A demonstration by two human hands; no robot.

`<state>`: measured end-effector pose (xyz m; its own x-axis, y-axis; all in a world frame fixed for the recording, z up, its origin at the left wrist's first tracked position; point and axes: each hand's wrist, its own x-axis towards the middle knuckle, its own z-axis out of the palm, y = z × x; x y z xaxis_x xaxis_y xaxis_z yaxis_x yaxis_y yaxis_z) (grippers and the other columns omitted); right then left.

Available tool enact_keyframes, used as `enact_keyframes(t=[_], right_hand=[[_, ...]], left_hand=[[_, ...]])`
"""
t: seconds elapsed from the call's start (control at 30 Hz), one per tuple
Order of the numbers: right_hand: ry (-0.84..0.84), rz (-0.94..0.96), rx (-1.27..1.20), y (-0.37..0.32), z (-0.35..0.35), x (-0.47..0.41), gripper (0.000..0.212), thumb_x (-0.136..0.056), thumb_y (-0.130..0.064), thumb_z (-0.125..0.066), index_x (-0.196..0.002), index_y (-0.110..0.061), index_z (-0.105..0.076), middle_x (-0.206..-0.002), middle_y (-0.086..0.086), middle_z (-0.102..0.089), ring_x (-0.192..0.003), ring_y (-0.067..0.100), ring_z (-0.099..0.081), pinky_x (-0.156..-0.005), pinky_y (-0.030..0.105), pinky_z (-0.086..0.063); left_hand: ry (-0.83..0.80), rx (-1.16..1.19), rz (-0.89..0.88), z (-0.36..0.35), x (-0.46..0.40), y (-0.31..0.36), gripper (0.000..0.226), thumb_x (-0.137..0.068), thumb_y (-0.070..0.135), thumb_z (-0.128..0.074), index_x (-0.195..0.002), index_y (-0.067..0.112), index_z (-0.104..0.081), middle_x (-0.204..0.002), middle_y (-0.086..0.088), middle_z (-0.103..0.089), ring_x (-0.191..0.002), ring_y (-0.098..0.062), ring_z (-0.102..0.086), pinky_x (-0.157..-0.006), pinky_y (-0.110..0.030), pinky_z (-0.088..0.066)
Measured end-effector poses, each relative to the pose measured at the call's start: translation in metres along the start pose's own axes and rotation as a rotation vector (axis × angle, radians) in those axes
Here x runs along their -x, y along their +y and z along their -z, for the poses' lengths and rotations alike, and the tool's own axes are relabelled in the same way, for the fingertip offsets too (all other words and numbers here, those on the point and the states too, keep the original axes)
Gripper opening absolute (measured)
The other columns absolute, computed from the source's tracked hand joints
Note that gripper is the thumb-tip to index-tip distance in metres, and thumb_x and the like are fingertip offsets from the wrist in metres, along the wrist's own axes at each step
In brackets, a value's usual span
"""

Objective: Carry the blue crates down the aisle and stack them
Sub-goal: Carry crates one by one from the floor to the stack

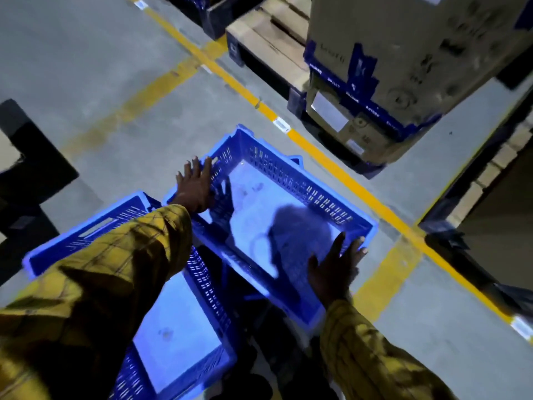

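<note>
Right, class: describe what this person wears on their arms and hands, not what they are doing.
Both arms are covered by long sleeves of mustard-yellow fabric with a dark checked line pattern, the left sleeve and the right sleeve. The left hand and right hand are bare: no gloves; no rings or watch can be made out.

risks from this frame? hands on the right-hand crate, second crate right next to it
1. The left hand and right hand lie flat with straight fingers on the rims of the blue crate, with no curled grip visible, so a lift could slip.
2. The second blue crate sits tight against it under the left sleeve; rims may snag.
3. The cardboard boxes on the pallet stand close ahead, a possible bump when carrying.
</note>
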<state>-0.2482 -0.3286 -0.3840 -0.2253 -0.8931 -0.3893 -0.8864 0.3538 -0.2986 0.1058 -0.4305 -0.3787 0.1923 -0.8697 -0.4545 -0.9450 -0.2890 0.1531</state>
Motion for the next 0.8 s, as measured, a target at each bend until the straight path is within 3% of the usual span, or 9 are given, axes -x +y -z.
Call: enact_keyframes(t=[0.07,0.17,0.23,0.3,0.33,0.53,0.8], right_hand=[[0.033,-0.044,0.027,0.003,-0.011,-0.003,0.097,-0.078,-0.026,-0.068,-0.156,-0.010,-0.014,-0.160,0.024,0.014,-0.147,0.045,0.013,-0.111,0.059,-0.025],[0.056,-0.086,0.050,0.011,-0.017,-0.003,0.104,-0.069,-0.020,-0.064,-0.157,-0.010,-0.010,-0.156,0.028,0.023,-0.142,0.047,0.025,-0.118,0.050,-0.003],[0.042,-0.112,-0.031,0.021,-0.019,-0.006,0.100,-0.074,-0.004,-0.058,-0.157,-0.013,-0.003,-0.153,0.024,0.033,-0.145,0.051,0.011,-0.117,0.045,-0.012],[0.072,-0.092,-0.145,0.027,-0.017,-0.010,0.096,-0.077,0.006,-0.051,-0.157,-0.015,-0.001,-0.150,0.017,0.040,-0.133,0.054,-0.036,-0.106,0.045,-0.037],[0.077,-0.081,-0.172,0.029,-0.017,-0.012,0.096,-0.078,0.005,-0.051,-0.157,-0.015,-0.001,-0.151,0.018,0.038,-0.120,0.052,-0.049,-0.096,0.045,-0.045],[0.153,-0.058,-0.184,0.039,-0.002,-0.019,0.094,-0.076,0.013,-0.046,-0.157,-0.011,-0.004,-0.159,0.027,0.015,-0.105,0.048,-0.052,-0.078,0.042,-0.046],[0.169,-0.059,-0.117,0.041,0.094,0.001,0.089,-0.079,0.008,-0.048,-0.154,0.002,-0.001,-0.158,0.034,0.004,-0.103,0.051,-0.054,-0.078,0.043,-0.044]], left_hand=[[0.029,-0.045,0.030,-0.013,-0.013,-0.007,0.101,-0.089,0.021,-0.066,-0.156,0.018,0.009,-0.162,-0.019,0.009,-0.148,-0.045,-0.001,-0.115,-0.063,-0.013],[0.097,-0.068,0.065,-0.017,-0.022,-0.015,0.102,-0.085,0.010,-0.065,-0.156,0.025,0.006,-0.159,-0.022,-0.011,-0.140,-0.049,-0.024,-0.108,-0.060,-0.030],[0.115,-0.039,0.067,-0.016,-0.027,-0.017,0.100,-0.085,0.009,-0.062,-0.156,0.030,0.005,-0.145,-0.025,-0.031,-0.119,-0.053,-0.044,-0.094,-0.057,-0.040],[0.126,-0.019,0.066,-0.014,-0.029,-0.016,0.096,-0.088,0.008,-0.058,-0.155,0.034,0.005,-0.130,-0.027,-0.039,-0.104,-0.053,-0.051,-0.086,-0.056,-0.043],[0.125,-0.010,0.063,-0.012,-0.029,-0.016,0.093,-0.089,0.008,-0.056,-0.155,0.035,0.004,-0.127,-0.028,-0.041,-0.102,-0.053,-0.052,-0.085,-0.056,-0.044],[0.120,-0.011,-0.054,0.012,-0.016,-0.005,0.090,-0.088,0.003,-0.055,-0.156,0.035,-0.005,-0.119,-0.030,-0.044,-0.102,-0.052,-0.051,-0.080,-0.052,-0.043],[0.119,-0.009,-0.115,0.077,0.027,0.034,0.085,-0.090,0.004,-0.053,-0.156,0.035,-0.009,-0.118,-0.033,-0.043,-0.102,-0.053,-0.050,-0.085,-0.054,-0.045]])
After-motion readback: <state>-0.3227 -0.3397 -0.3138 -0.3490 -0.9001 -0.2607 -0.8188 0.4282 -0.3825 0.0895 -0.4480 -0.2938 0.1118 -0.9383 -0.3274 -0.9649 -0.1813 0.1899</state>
